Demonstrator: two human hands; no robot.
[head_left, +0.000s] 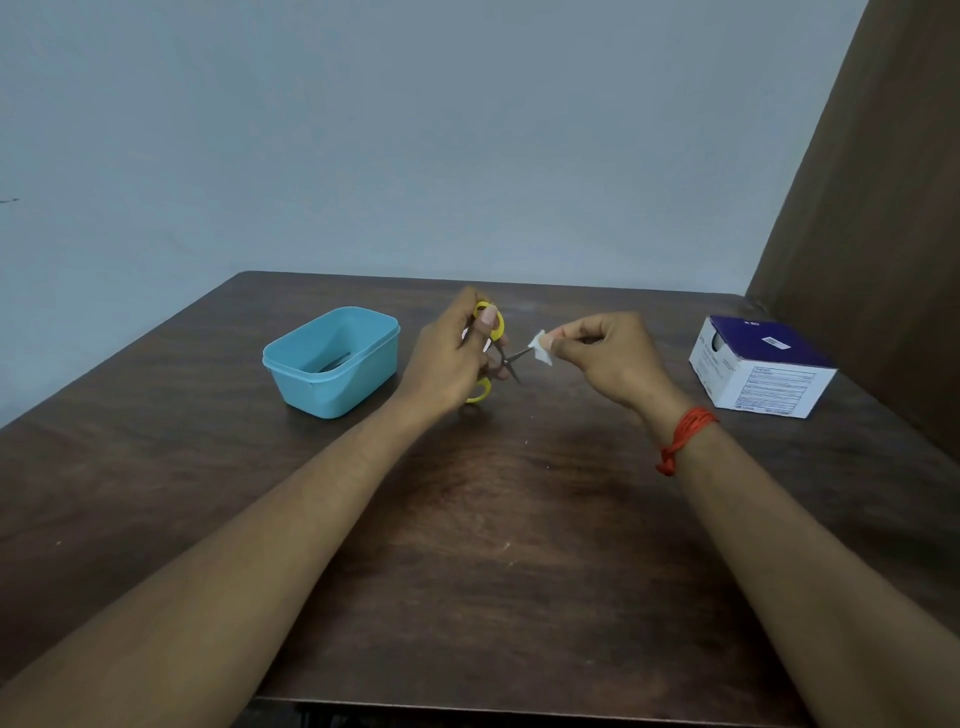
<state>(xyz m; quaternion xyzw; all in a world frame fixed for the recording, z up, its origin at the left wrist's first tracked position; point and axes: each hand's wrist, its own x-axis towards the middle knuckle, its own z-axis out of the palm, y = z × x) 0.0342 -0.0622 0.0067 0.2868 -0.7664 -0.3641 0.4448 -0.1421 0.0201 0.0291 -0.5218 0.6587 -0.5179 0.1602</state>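
My left hand (449, 358) grips small scissors (506, 358) with yellow handle loops, thumb through the upper loop. The blades are spread open and point right. My right hand (605, 358) pinches a small white wipe (540, 347) between thumb and fingertips. The upper blade's tip touches the wipe. Both hands hover above the middle of the dark wooden table (467, 519). A red thread is tied round my right wrist.
A light blue plastic tub (332, 361) stands left of my hands with something dark lying inside. A white and purple cardboard box (758, 366) sits at the right. A brown curtain hangs at the far right, a pale wall behind the table.
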